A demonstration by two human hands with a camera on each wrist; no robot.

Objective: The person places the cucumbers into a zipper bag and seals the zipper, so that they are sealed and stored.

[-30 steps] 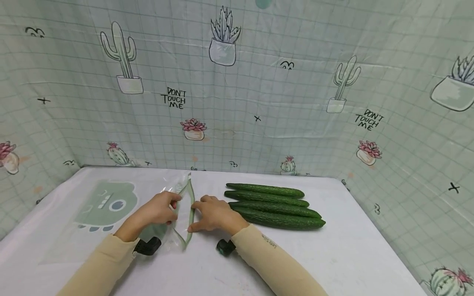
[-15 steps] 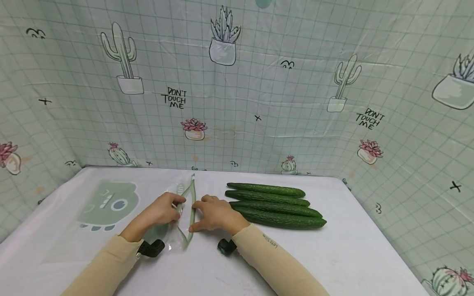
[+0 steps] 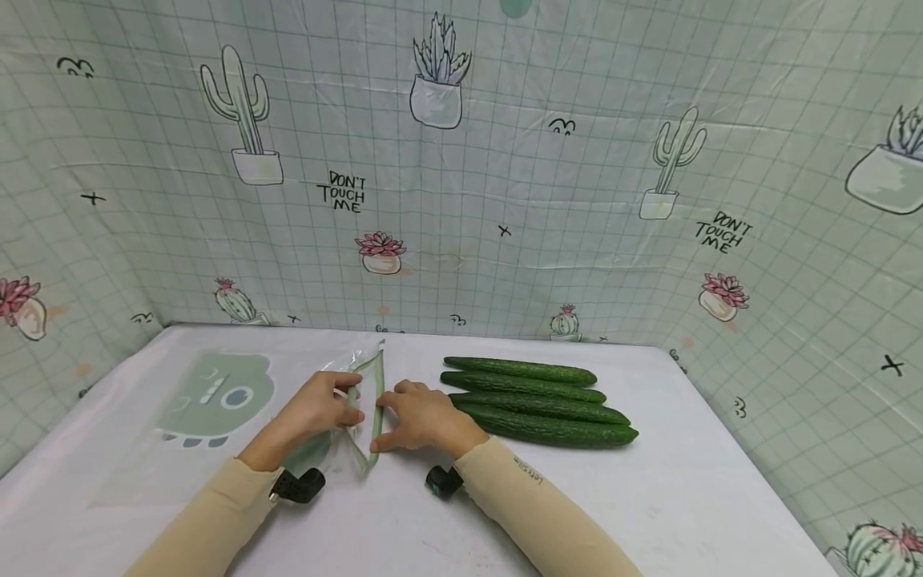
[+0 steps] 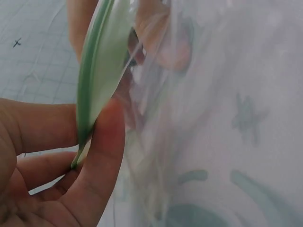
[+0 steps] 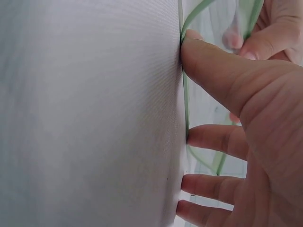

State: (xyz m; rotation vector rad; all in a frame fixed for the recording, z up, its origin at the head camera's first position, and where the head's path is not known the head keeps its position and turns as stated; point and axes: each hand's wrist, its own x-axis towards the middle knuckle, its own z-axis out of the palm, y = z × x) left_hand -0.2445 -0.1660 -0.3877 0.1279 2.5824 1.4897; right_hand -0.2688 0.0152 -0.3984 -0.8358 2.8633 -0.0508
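A clear zip bag [image 3: 231,401] printed with a green cartoon creature lies flat, its green-edged mouth spread apart toward the right. My left hand [image 3: 322,405] pinches the upper lip of the mouth and holds it raised. In the left wrist view, the thumb and fingers grip the green zip strip [image 4: 87,80] from both sides. Spread fingertips of my right hand [image 3: 421,418] press the other lip down on the white table. The right wrist view shows that thumb [image 5: 213,61] and index fingertip right on the thin green strip. Several long cucumbers [image 3: 541,431] lie just beyond the right hand.
The cucumbers lie side by side, pointing left to right on the white table [image 3: 685,497]. A grid-patterned curtain [image 3: 490,176] with cactus drawings rises behind and at both sides. Each wrist carries a small black camera [image 3: 299,485].
My left hand has shifted slightly right along with the raised lip, and its fingers have closed more firmly on the strip. The right hand has stayed at the lower lip.
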